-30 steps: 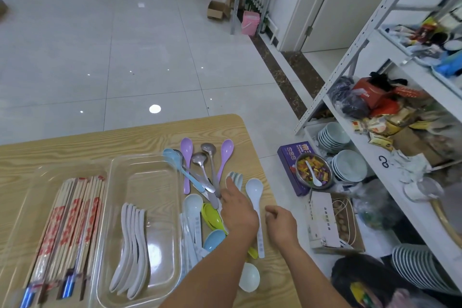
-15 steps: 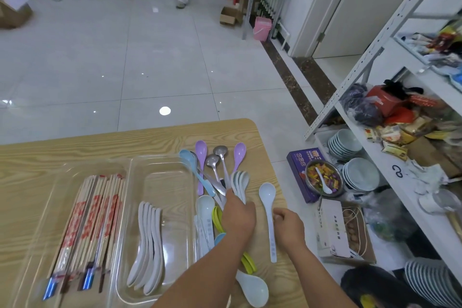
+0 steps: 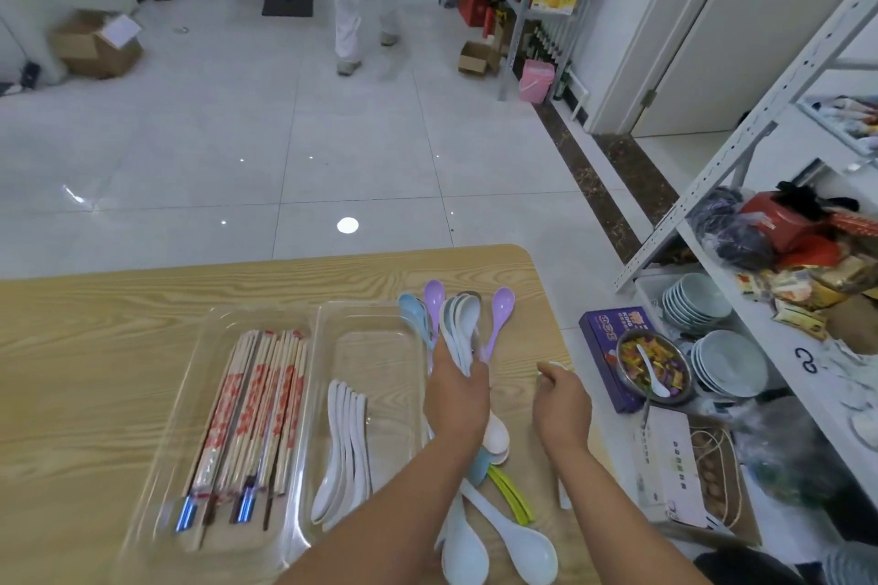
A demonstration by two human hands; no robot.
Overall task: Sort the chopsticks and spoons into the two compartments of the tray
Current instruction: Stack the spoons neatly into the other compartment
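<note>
Head view: left hand [image 3: 456, 399] now holds up a white plastic spoon stack [image 3: 463, 330], bound for the clear tray [image 3: 380, 347]. Right hand [image 3: 563, 404] looks curled, grip unclear.

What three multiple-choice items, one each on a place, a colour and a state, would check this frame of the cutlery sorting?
1. Where do the chopsticks lie?
A. In the tray's left compartment.
B. In its right compartment.
C. Loose on the table.
2. What colour are the spoons in the right compartment?
A. Purple.
B. Green.
C. White.
3. What is the left grip doing?
A. Resting flat.
B. Holding a bundle of spoons.
C. Holding chopsticks.
Answers: 1 A, they fill the left compartment; 2 C, all the nested spoons there are white; 3 B, its fingers curl round the bundle's handles.
</note>
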